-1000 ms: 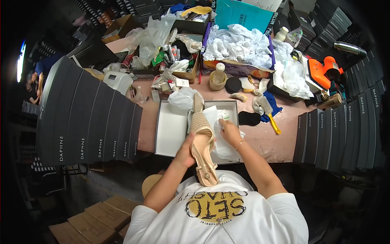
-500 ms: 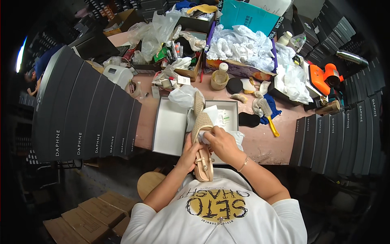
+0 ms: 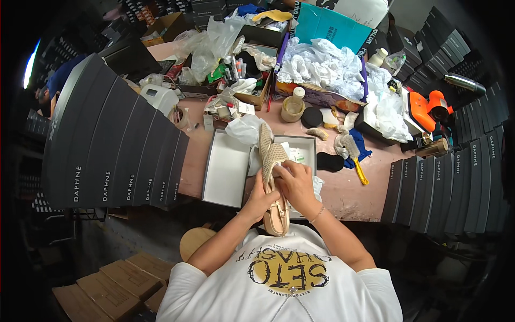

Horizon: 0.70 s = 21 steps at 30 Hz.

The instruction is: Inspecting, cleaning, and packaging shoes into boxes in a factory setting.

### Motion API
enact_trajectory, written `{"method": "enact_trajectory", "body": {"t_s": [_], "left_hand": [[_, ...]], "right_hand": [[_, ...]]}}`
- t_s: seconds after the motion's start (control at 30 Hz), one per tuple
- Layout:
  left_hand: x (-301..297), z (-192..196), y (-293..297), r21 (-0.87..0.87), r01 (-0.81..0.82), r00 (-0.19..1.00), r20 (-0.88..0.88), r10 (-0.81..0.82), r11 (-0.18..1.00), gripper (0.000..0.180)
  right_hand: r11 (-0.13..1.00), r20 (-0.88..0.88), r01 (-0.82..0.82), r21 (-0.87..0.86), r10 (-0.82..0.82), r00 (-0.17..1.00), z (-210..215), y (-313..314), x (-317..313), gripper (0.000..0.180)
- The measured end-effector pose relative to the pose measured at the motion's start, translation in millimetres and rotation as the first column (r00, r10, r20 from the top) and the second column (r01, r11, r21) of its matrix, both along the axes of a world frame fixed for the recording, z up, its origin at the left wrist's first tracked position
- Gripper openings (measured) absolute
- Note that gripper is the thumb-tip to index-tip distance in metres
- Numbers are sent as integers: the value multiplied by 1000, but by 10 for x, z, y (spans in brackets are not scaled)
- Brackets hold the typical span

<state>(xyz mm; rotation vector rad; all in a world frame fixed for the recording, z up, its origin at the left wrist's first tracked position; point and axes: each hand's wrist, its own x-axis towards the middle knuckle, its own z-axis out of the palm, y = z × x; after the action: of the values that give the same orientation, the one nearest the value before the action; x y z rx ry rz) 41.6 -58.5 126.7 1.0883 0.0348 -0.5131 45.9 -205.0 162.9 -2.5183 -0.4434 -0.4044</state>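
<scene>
Shoe (image 3: 272, 153), beige, woven: one, held over an open box (image 3: 222, 172) on the pink counter (image 3: 351, 199), toe pointing away. Left hand (image 3: 260, 204): clamped around its side. Right hand (image 3: 296, 185): fingers at its foot opening. Step, apparently: working there; next move calls for steady left support.

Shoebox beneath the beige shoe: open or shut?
Open: the inside of the shoebox shows from above, with small white items in it. The left hand holds the beige shoe partly over it.
</scene>
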Motion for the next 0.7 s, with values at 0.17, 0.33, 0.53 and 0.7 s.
{"method": "enact_trajectory", "body": {"t_s": [0.17,0.33,0.53,0.7], "left_hand": [[-6,208,27,-26,230,971,-62,-232,973,82],[-21,-146,-265,41,181,983,13,-182,983,78],[107,-57,-271,-246,97,904,-383,-188,965,50],[175,-105,-477,-383,-38,813,-550,-194,923,41]], "right_hand": [[996,-148,81,-44,-87,985,177,-252,-58,53],[952,-289,193,238,-121,950,-446,-358,30,55],[981,-309,122,152,-70,948,190,-559,-263,57],[1000,-170,13,-27,-18,985,-26,-496,-544,63]]}}
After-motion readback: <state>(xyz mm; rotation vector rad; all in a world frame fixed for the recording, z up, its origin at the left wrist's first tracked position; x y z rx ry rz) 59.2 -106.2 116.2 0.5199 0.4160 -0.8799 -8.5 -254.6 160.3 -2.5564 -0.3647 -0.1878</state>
